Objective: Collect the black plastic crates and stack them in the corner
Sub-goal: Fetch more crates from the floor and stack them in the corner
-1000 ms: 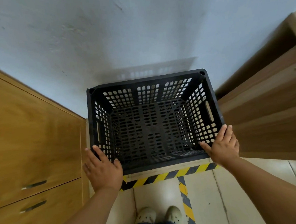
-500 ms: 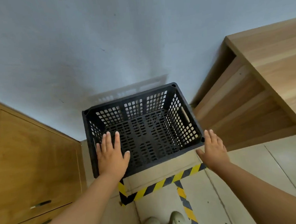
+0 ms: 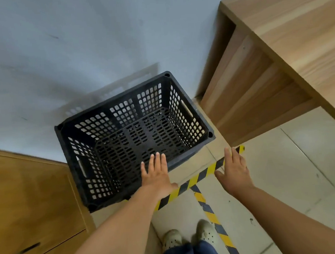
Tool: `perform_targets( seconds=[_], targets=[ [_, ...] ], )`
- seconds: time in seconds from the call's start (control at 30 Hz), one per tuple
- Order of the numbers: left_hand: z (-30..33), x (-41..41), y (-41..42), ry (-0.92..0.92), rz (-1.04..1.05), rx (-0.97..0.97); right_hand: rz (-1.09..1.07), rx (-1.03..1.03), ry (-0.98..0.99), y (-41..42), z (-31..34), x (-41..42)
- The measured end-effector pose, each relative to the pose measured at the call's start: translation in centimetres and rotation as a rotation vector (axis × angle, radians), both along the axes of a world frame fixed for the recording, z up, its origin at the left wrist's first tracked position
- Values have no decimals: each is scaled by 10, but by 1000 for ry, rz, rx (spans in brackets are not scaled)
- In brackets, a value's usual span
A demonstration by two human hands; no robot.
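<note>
Crate: black plastic crate [image 3: 135, 137] sits on the floor [image 3: 285, 178] in the corner, between the cabinet [image 3: 28, 196] and the desk [image 3: 277, 69].
Left hand [image 3: 156, 177]: fingers straight, empty, over the crate's near rim; nearer hand.
Right hand [image 3: 233, 171]: fingers spread, empty, off the crate's right corner.
Long axis: slanted, near-left to far-right.

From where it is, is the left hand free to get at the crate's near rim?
Probably yes. The left hand, fingers straight, hangs over the near rim of the black crate, and nothing lies between them. The right hand is off to the side.
</note>
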State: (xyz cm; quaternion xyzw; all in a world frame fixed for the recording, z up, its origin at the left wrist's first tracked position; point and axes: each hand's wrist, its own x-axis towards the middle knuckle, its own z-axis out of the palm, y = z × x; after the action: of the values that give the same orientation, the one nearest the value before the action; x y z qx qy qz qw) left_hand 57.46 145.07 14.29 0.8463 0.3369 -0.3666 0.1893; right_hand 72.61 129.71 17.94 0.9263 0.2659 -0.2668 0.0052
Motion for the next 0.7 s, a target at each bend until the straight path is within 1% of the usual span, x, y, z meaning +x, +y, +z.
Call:
perform_targets(
  seconds=[0.1,0.17,0.2,0.27,0.3,0.37,0.47,0.57,0.7],
  targets=[
    [7,5,1,42,33,-40,-52,27,26,-16,11,0],
    [14,11,-2,28,46,-4,-71,43,22,-30,22,1],
    [19,16,-8,-28,54,61,-84,55,19,-38,27,2],
    [34,30,-26,-219,65,178,-120,80,20,-56,40,7],
    [43,40,-39,-314,51,183,-141,90,22,-67,47,9],
    [65,61,-70,-441,-18,128,-191,106,17,-93,60,13],
    [93,92,-127,-523,-127,40,-267,124,21,-142,80,20],
    [114,117,-192,-559,-219,-7,-347,149,23,-205,100,25],
    [140,145,-286,-543,-318,-59,-458,145,-5,-312,128,32]
  ],
)
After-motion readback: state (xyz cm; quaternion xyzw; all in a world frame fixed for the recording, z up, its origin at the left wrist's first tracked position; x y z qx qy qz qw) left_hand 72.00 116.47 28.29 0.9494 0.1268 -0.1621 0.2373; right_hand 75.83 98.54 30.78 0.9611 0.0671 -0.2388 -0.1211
